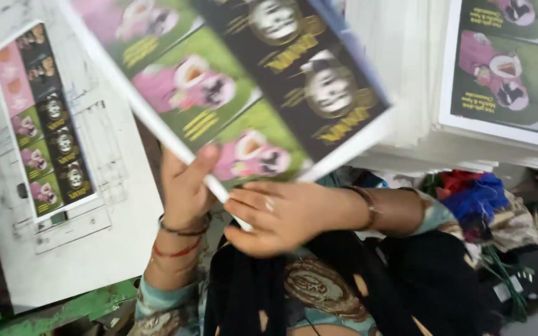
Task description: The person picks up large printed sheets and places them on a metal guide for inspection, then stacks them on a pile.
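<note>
Both hands gripping stack of printed sheets (244,68): left hand (185,186) thumb over edge, right hand (281,214) fingers closed at bottom corner.

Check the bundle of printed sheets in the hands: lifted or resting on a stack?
Lifted. The bundle of printed sheets tilts in the air, gripped at its lower edge by the left hand and right hand.

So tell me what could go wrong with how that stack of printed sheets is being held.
The stack of printed sheets is tilted, gripped only at its lower edge by the left hand and right hand; loose sheets might slide out. Its far end hangs near the white paper pile, so a swing could knock that pile askew.
</note>
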